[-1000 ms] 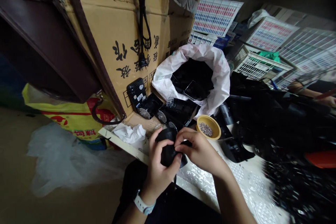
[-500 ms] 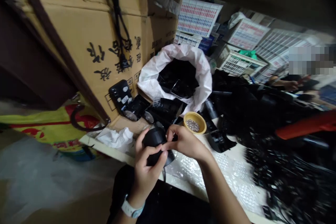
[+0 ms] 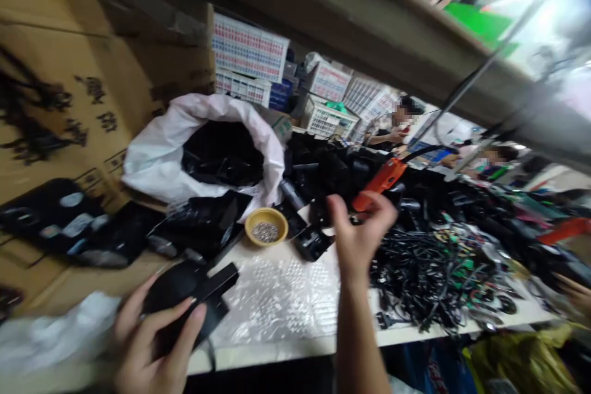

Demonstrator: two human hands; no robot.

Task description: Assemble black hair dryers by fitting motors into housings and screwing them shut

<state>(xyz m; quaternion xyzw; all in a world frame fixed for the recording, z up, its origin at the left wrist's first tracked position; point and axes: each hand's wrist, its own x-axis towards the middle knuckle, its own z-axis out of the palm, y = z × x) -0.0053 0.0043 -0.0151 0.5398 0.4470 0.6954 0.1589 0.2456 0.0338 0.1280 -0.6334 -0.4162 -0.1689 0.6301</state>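
My left hand [image 3: 157, 345] grips a black plastic housing [image 3: 180, 295] with a rounded top and a bar-like arm, low at the left. A thin cord hangs from the housing. My right hand [image 3: 362, 228] is raised over the bench, thumb and fingers apart. Just beyond it, an orange electric screwdriver [image 3: 382, 182] hangs tilted on a black cord, its lower end partly hidden by the fingers. Whether they touch it I cannot tell. Between my hands stands a yellow bowl [image 3: 252, 221] of small metal screws.
Bubble wrap [image 3: 277, 301] covers the bench front. A white sack [image 3: 152, 160] of black parts stands behind the bowl. Tangled black cables [image 3: 415, 271] lie at right. A metal beam [image 3: 323, 31] crosses overhead. Other people sit farther back; another orange tool [image 3: 566, 231] is far right.
The view has swung right. My right hand has left the black housing and moved right, up to the orange screwdriver, with its fingers spread. My left hand still holds the housing.
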